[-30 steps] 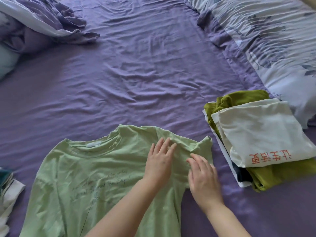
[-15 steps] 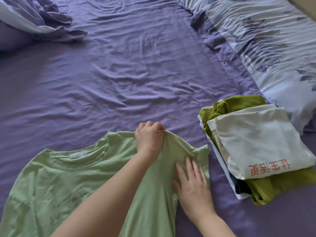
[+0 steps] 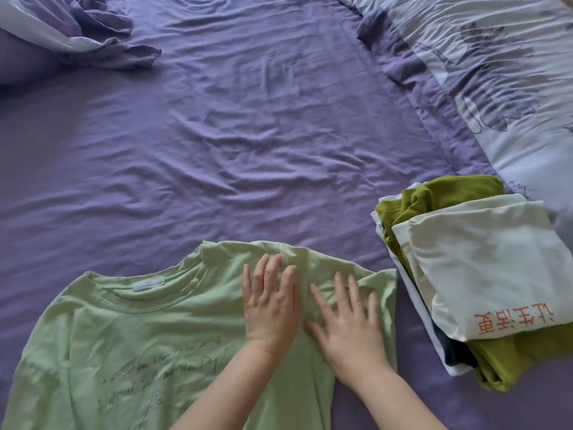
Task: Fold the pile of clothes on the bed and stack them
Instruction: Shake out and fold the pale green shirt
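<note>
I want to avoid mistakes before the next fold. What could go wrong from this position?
1. Both hands, left hand and right hand, press only the right shoulder of the light green T-shirt; its left part is unsmoothed, so creases may get folded in.
2. The folded stack lies close by and looks uneven; a sweeping fold might push it over.

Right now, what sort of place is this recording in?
Most likely a bedroom: a purple bed sheet fills the view, a floral duvet is pushed aside, and folded clothes are stacked on it.
</note>
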